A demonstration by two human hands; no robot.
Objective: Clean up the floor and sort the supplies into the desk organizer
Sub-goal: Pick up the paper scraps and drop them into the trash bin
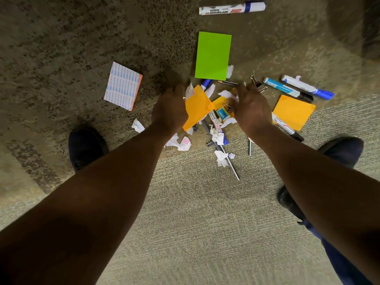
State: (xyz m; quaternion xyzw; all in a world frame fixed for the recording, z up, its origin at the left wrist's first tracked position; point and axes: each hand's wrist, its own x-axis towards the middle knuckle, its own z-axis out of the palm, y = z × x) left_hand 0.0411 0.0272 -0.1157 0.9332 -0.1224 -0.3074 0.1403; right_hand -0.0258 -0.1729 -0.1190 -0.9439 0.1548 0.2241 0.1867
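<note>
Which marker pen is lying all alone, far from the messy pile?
The white whiteboard marker with the blue cap, at the top of the carpet beyond the green paper sheet. The other markers lie in the pile.

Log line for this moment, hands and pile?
left hand: holds orange note | right hand: reaching into pile, grip unclear | green pad, markers, clips: on carpet

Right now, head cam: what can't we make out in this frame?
- Fingers of the left hand and right hand: turned away from the camera, so neither grip is readable.
- Supplies under the orange sheet: covered.
- Desk organizer: not in view.
- Binder clips: small, slightly blurred.
</note>
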